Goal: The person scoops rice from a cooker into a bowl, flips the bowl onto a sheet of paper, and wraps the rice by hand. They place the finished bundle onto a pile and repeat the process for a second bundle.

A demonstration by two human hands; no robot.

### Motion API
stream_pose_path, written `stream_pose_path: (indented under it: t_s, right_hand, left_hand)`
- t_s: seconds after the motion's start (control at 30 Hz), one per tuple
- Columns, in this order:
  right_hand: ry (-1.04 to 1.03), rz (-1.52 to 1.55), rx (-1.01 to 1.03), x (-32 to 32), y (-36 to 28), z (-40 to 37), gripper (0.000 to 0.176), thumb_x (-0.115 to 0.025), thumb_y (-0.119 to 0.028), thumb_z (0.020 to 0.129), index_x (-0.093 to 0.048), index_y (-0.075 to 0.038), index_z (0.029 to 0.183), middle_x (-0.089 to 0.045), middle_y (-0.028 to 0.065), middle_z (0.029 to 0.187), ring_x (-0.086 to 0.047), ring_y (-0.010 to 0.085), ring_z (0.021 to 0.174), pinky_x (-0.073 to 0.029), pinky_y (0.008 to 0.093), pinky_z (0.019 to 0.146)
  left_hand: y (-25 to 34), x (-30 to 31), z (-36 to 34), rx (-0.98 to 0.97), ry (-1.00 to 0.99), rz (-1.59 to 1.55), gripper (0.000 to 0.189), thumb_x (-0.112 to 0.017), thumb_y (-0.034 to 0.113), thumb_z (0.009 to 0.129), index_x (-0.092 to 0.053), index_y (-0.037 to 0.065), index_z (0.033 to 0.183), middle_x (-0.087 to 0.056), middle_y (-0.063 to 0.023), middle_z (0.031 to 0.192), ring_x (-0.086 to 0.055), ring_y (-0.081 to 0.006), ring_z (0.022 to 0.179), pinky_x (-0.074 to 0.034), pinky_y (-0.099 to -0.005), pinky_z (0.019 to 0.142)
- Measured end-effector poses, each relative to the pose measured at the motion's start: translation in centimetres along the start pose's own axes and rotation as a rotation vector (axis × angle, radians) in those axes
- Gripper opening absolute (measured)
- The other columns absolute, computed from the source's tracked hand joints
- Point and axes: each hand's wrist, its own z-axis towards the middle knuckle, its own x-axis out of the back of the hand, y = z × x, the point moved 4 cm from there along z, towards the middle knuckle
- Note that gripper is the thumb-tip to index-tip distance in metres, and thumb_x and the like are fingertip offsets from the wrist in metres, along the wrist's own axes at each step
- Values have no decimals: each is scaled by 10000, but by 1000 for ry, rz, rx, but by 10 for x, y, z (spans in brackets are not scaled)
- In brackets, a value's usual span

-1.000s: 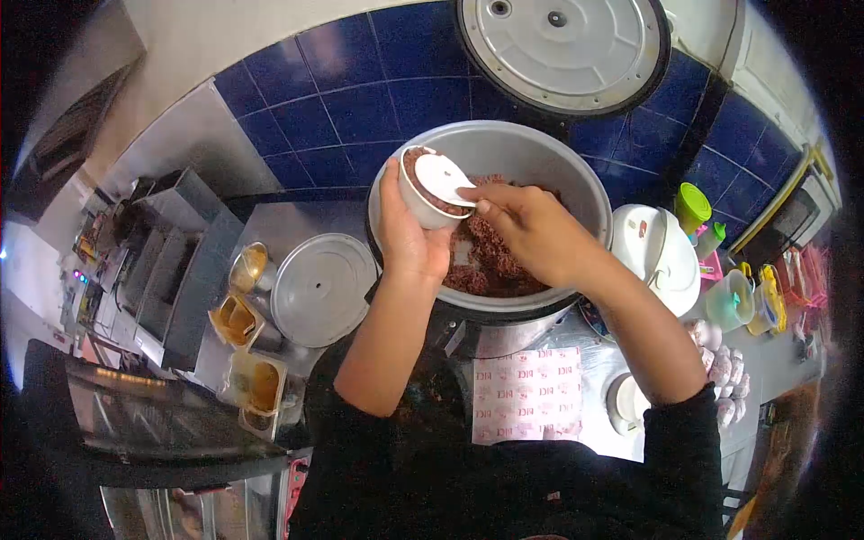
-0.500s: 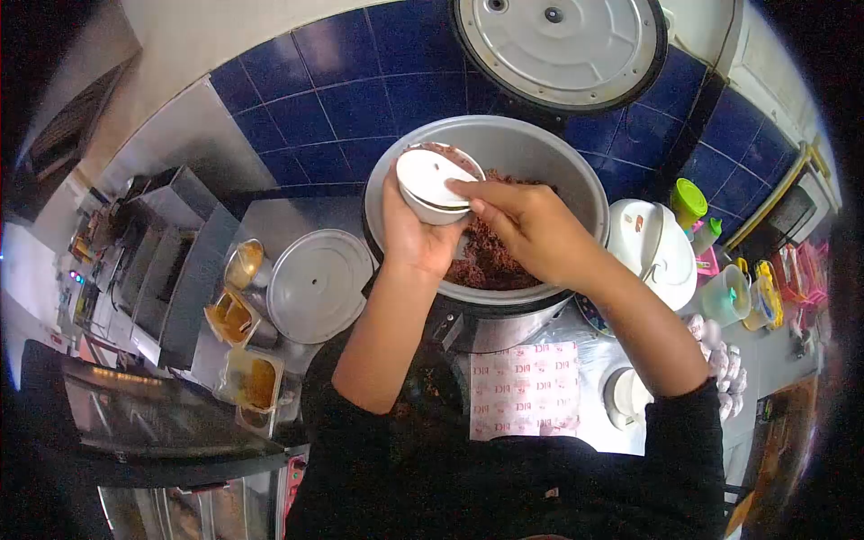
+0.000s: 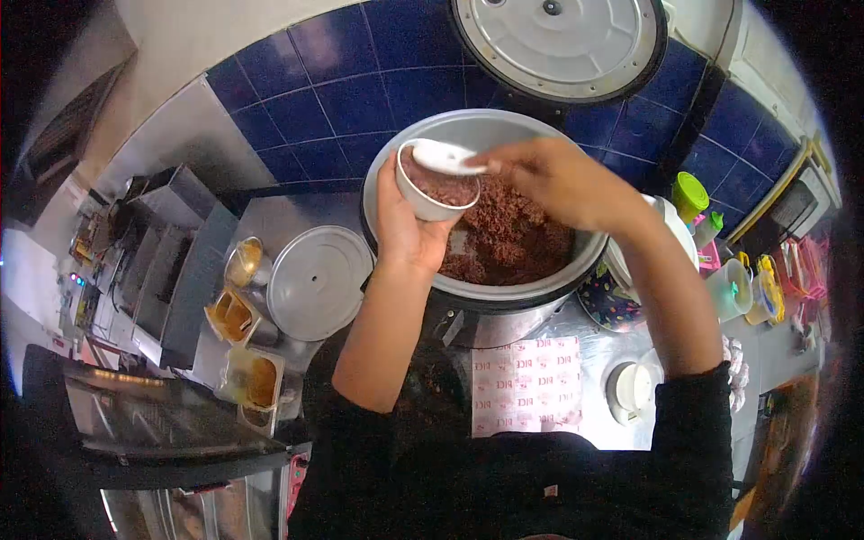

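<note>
My left hand (image 3: 409, 225) cups a white bowl (image 3: 434, 210) filled with reddish-brown rice, tilted a little over the cooker's near left side. In my right hand (image 3: 562, 184) is a white rice paddle (image 3: 447, 157), its flat blade lying across the top of the bowl at the far rim. The hand is slightly smeared by motion, with the fingers closed round the paddle's handle. Below both hands stands a large rice cooker pot (image 3: 382, 180), with more of the same reddish rice (image 3: 513, 229) inside.
The cooker's raised lid (image 3: 558, 45) leans behind. A round grey lid (image 3: 320, 283) and containers of brown food (image 3: 252, 378) lie left. Printed paper sheets (image 3: 526, 382) and a white round device (image 3: 633, 387) are in front. A white lidded pot (image 3: 670, 225) and a green cup (image 3: 690, 193) stand right.
The paddle's blade has lifted from covering the bowl to its far edge, so the rice in it now shows. My right hand has moved up and to the right.
</note>
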Motion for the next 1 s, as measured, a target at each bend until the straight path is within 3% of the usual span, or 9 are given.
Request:
stream_pose_path:
  t_s: [0.33,0.57,0.63,0.73,0.8,0.83,0.87,0.93,1.0]
  right_hand:
    - [161,-585,-73,35,49,61,379,-517,-270,912,-566,-22,1194,-629,209,1103,-610,359,1009,-458,417,894]
    - [-711,-894,-132,-114,110,110,373,-631,-111,819,-600,-155,1188,-636,136,1133,-603,310,1063,-479,410,920]
    - [-724,-677,355,-172,146,108,202,-638,-237,791,-700,-102,927,-689,140,940,-660,323,929,-532,449,744]
    - [-900,-753,345,-181,115,89,216,-633,-232,783,-698,-87,930,-687,149,947,-656,329,938,-529,455,761]
    - [-935,-693,339,-194,114,71,220,-632,-224,772,-697,-83,928,-688,149,943,-656,334,933,-527,462,768]
    - [-957,-645,324,-196,115,62,224,-631,-217,762,-696,-78,925,-688,150,939,-656,338,928,-524,469,776]
    - [-964,-634,321,-196,117,56,224,-631,-217,762,-696,-78,925,-688,150,939,-656,338,928,-524,469,776]
    - [-925,-603,334,-188,121,46,229,-624,-218,761,-693,-72,924,-689,147,930,-655,346,921,-523,473,783]
    - [-922,-596,339,-165,107,41,230,-620,-210,750,-694,-89,931,-684,158,914,-656,358,887,-526,472,759]
  left_hand:
    - [22,9,2,-140,72,-312,423,-472,387,937,-503,75,1221,-496,-157,1304,-449,-341,1236,-344,-595,1020]
    - [18,6,-12,-119,-87,-412,496,-448,463,949,-470,81,1266,-481,-126,1305,-474,-290,1213,-320,-540,1070]
    - [18,9,-13,-126,-43,-478,449,-453,398,945,-492,73,1252,-483,-141,1318,-436,-322,1248,-281,-570,1079]
    - [18,21,-15,-145,-113,-534,414,-454,314,944,-477,47,1260,-456,-159,1355,-393,-359,1284,-236,-609,1090]
    - [20,21,-20,-233,-37,-418,422,-446,291,949,-434,31,1281,-418,-175,1381,-387,-380,1282,-217,-620,1095]
    - [17,17,-27,-528,102,484,408,-430,247,957,-405,14,1291,-385,-193,1399,-394,-395,1272,-235,-627,1087]
    - [20,19,-28,-517,109,487,408,-430,247,957,-405,14,1291,-385,-193,1399,-394,-395,1272,-235,-627,1087]
    - [21,16,-24,-186,-48,-462,401,-423,237,959,-410,4,1285,-399,-216,1382,-404,-398,1264,-250,-626,1082]
    - [21,9,-24,-259,66,-375,394,-420,237,959,-426,3,1276,-416,-214,1369,-408,-398,1261,-250,-622,1084]
